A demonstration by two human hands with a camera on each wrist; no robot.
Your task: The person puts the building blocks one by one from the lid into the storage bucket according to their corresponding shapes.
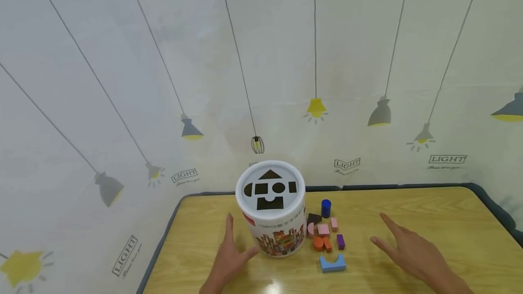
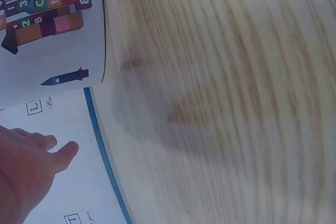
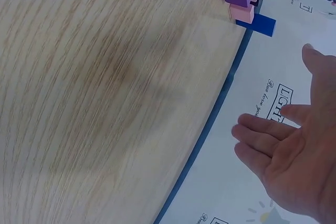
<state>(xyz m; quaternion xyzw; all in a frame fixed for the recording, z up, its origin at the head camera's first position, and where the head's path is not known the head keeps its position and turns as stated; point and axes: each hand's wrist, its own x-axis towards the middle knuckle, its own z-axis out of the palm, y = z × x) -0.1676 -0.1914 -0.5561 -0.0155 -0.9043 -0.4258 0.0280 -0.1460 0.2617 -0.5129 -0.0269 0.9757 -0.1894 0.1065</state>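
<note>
Left hand (image 1: 229, 257), spread, has the bucket (image 1: 278, 228) just to its right; right hand (image 1: 417, 252), also spread, holds nothing, with the blocks (image 1: 323, 230) to its left. Pinching single blocks by their sides would likely give the surest hold.

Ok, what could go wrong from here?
The blue cylinder stands upright and might topple and roll if brushed. The left grip is close beside the bucket; a nudge could push it into the clustered blocks. The lid has differently shaped cutouts, so a mismatched block may not fit.
</note>
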